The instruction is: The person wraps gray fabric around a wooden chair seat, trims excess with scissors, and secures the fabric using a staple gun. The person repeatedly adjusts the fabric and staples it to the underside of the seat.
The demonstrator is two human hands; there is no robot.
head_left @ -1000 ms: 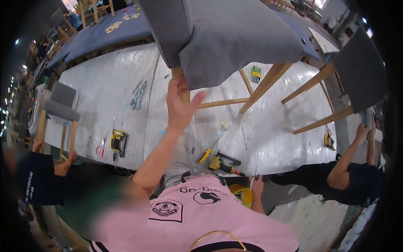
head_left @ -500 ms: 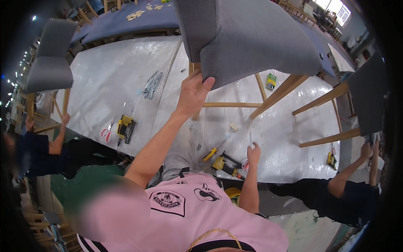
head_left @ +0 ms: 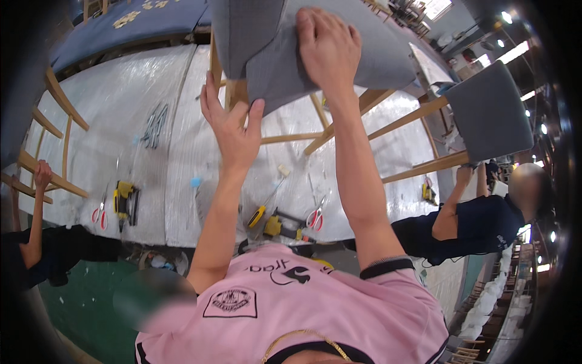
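A pink short-sleeved shirt (head_left: 291, 303) with dark-banded cuffs, bare forearms.

Item: grey upholstered chair (head_left: 339, 42), seat cushion facing you, pale wooden legs (head_left: 388, 124) splaying away toward the white covered table.
Pose: tipped over, seat edge nearest you, legs slanting down and right.
Contact: your left hand (head_left: 233, 130) at the lower seat edge; your right hand (head_left: 327, 45) flat on the fabric.

left hand (head_left: 233, 124) raised, open; right hand (head_left: 324, 45) flat
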